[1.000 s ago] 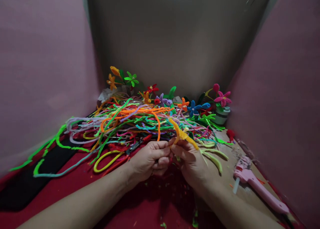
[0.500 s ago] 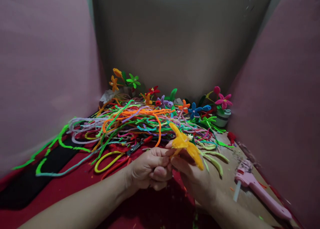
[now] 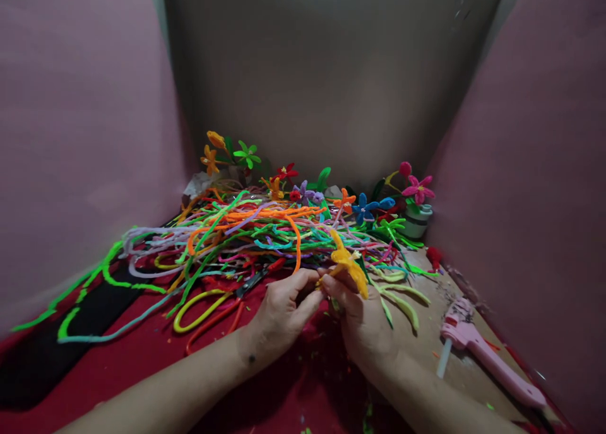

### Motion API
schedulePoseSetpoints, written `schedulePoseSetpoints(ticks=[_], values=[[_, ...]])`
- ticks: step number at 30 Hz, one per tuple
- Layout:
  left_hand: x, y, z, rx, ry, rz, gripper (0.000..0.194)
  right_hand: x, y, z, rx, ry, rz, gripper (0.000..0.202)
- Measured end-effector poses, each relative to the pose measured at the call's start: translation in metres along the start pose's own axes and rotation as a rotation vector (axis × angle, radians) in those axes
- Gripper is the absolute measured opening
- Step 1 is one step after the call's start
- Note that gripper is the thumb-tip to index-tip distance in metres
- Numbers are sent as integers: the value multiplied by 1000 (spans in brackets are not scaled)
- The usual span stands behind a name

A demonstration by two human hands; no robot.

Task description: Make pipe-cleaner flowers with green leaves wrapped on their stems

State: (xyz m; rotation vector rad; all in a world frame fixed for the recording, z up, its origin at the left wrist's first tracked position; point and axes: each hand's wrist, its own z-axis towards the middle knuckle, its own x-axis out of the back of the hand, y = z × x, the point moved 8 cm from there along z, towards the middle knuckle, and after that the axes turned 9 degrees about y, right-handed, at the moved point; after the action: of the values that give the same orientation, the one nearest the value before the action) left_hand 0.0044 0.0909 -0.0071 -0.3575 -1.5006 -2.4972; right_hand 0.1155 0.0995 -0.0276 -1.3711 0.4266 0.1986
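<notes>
A yellow-orange pipe-cleaner flower (image 3: pixel 349 265) with a pale centre is held up between my two hands, tilted to the right. My left hand (image 3: pixel 290 303) pinches the lower end of its stem between thumb and fingers. Just under the petals, my right hand (image 3: pixel 362 323) grips the stem close to the left fingertips; its fingers are partly hidden behind the flower. A large heap of coloured pipe cleaners (image 3: pixel 255 226) lies just beyond my hands. Scissors with a yellow and a red handle loop (image 3: pixel 201 317) lie left of my left hand.
A pink glue gun (image 3: pixel 492 358) with a glue stick lies on a brown board (image 3: pixel 466 383) at right. Pale green pipe-cleaner leaves (image 3: pixel 402 301) rest beside my right hand. Finished flowers, including a pink one (image 3: pixel 419 188) in a small pot (image 3: pixel 417 222), stand at the back. Pink panels rise on both sides.
The flower has turned more edge-on and tilted to the right. My left hand has rolled over, its fingers now at the stem's lower end. The view has shifted slightly.
</notes>
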Motion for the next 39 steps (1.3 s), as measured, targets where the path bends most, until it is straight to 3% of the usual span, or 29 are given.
schedulePoseSetpoints(ticks=[3, 10, 13, 16, 22, 29, 33, 37, 39], values=[[1, 2, 2, 3, 0, -14, 18, -3, -5, -3, 15, -12, -87, 18], [-9, -13, 3, 398, -61, -436, 17, -8, -4, -4, 36, -103, -90, 27], [-14, -18, 1, 496, -105, -570, 18, -6, -4, -2, 56, -97, -126, 27], [-17, -21, -1, 558, -129, -686, 14, -6, 0, -1, -19, -103, -89, 27], [-30, -14, -10, 655, -338, -1003, 11, -10, 11, -5, -243, -139, 93, 25], [-37, -13, -19, 768, -564, -1115, 18, -11, 14, -7, -323, -145, 168, 18], [-32, -14, -9, 649, -402, -905, 18, -9, 16, -3, -350, -83, 192, 16], [-12, -10, 4, 314, -158, -334, 15, 0, 22, 2, -331, 12, 164, 19], [-4, -5, 6, 190, -70, -175, 17, 3, 25, 2, -311, 23, 124, 19]])
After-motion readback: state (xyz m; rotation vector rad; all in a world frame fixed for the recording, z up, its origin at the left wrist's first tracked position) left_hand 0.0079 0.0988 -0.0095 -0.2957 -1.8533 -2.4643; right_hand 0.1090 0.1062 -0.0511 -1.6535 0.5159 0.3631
